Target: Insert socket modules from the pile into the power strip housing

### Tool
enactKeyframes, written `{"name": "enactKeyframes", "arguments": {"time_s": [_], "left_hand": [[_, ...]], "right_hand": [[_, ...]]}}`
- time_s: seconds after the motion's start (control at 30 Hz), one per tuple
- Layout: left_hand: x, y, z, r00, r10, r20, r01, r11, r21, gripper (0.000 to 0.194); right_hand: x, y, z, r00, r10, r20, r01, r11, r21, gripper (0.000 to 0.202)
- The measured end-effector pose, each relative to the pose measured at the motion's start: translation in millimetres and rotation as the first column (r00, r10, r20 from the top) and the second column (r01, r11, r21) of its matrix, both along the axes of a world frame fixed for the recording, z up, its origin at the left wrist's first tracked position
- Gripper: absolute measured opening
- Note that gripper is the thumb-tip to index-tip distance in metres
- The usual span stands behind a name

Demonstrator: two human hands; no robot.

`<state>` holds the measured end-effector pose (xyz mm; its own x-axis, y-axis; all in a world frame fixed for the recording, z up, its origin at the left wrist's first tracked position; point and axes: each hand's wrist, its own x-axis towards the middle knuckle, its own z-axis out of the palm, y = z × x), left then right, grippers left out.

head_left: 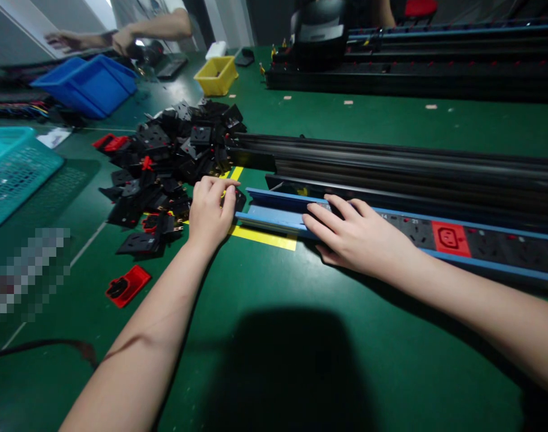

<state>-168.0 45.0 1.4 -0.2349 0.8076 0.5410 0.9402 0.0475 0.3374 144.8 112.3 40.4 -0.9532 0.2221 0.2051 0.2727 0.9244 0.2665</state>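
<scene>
My left hand (213, 207) is closed round a black socket module (240, 200), partly hidden by my fingers, just off the left end of a blue channel (274, 216). My right hand (346, 231) lies across that channel, fingers over the far wall and thumb at the near side, gripping it. To the right of my right hand, black socket modules (490, 240) and one red socket module (451, 239) sit in the channel. The channel's left end holds no modules. What lies under my right palm is hidden.
A heap of black socket modules (165, 144) lies left, with a loose red socket module (127, 286) nearer. Black channels (391, 159) lie behind the blue one. Around stand a teal basket (21, 174), blue bin (89, 87) and yellow bin (216, 77). Another person's arm (159, 30) is at the back.
</scene>
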Motion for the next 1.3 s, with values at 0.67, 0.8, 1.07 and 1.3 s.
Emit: {"name": "enactKeyframes", "arguments": {"time_s": [0.67,0.8,1.07,1.3], "left_hand": [[-9,15,-6.0,0.745,-0.013,0.667,0.0,1.0,0.019,0.034],[-6,16,-8.8,0.714,-0.002,0.7,-0.029,0.999,0.033,0.037],[-1,13,-16.0,0.732,-0.015,0.682,-0.055,0.995,0.081,0.056],[4,7,-11.3,0.806,0.016,0.592,-0.065,0.996,0.063,0.059]], "right_hand": [[0,1,-0.3,1.0,0.003,0.008,-0.003,1.0,0.02,0.045],[0,1,-0.1,1.0,0.0,0.018,0.0,1.0,0.018,0.046],[0,0,-0.7,1.0,-0.006,0.015,0.006,1.0,0.01,0.047],[-1,0,0.6,1.0,-0.006,0.014,0.006,1.0,0.0,0.049]]}}
